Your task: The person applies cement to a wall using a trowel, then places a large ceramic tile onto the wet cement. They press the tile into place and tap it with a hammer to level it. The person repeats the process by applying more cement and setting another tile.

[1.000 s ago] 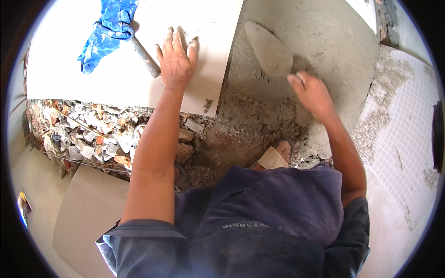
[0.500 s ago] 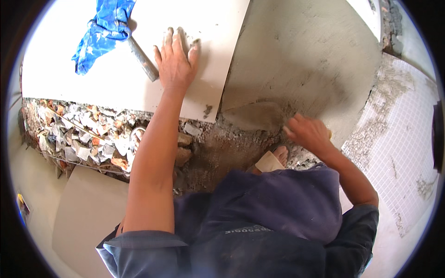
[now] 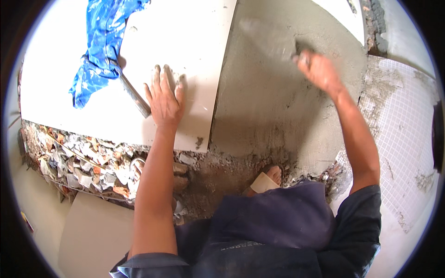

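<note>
My left hand [image 3: 164,102] lies flat on a large white tile [image 3: 194,51], fingers spread, their tips grey with mortar. Just left of it a dark, rod-like handle [image 3: 135,98] sticks out from a crumpled blue cloth [image 3: 103,51] with white stains. My right hand [image 3: 320,70] is wrapped round the handle of a trowel [image 3: 269,39], whose pointed blade is smeared by motion. The blade is over the far part of a wet grey mortar bed [image 3: 264,97], right of the tile's edge. Most of the trowel's handle is hidden in my fist.
Broken brick and tile rubble [image 3: 88,160] lies along the tile's near edge. My sandalled foot [image 3: 269,180] stands on the dirt strip [image 3: 213,180]. A mortar-smeared, grid-patterned white sheet [image 3: 398,139] is at the right, a beige panel [image 3: 95,236] at the lower left.
My right hand has swept the trowel from the mortar's near edge to its far part. The left hand stays flat on the tile; the whole view has shifted.
</note>
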Demonstrator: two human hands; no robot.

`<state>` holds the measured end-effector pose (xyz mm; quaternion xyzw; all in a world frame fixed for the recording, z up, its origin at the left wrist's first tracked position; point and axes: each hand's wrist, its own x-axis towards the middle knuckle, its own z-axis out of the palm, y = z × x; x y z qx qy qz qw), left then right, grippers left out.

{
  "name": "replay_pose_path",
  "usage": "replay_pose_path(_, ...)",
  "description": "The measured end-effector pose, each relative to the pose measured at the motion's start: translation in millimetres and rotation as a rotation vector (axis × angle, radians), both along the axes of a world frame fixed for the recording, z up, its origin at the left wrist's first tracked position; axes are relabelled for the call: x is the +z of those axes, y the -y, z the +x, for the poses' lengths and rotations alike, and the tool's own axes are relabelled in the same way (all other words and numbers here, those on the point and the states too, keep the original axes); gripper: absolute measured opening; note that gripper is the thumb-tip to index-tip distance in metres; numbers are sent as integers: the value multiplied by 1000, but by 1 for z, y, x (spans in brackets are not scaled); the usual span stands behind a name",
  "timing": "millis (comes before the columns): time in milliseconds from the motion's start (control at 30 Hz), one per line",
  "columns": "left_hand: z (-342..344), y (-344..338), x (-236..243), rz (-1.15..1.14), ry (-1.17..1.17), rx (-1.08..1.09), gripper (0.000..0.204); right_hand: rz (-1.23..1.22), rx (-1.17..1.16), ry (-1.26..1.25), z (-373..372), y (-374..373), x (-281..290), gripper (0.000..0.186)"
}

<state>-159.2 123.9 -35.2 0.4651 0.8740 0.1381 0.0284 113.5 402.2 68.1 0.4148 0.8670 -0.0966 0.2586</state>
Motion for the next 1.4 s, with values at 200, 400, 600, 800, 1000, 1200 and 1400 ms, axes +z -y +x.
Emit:
replay_pose_path(200,1,-3,4,-6,-5,5,60,76,-176,-101,28,13,-8,44)
replay_pose_path(400,2,-3,3,-3,4,17,60,-412,-1110,-515,-13,43,5,46)
replay_pose_path(600,0,-2,4,-27,10,2,61,-492,-771,-345,-58,58,1,42)
replay_pose_path(800,-1,-3,5,-44,41,8,62,-327,-320,-24,-52,67,13,43)
replay_pose_path(1000,0,-2,6,-31,14,-10,62,-286,-691,-191,-38,46,35,44)
replay_pose_path(1200,1,-3,5,-38,2,4,60,-323,-475,-189,-59,-17,19,45)
replay_pose_path(1400,0,-3,0,-62,18,21,60,-297,-79,-5,0,93,7,37)
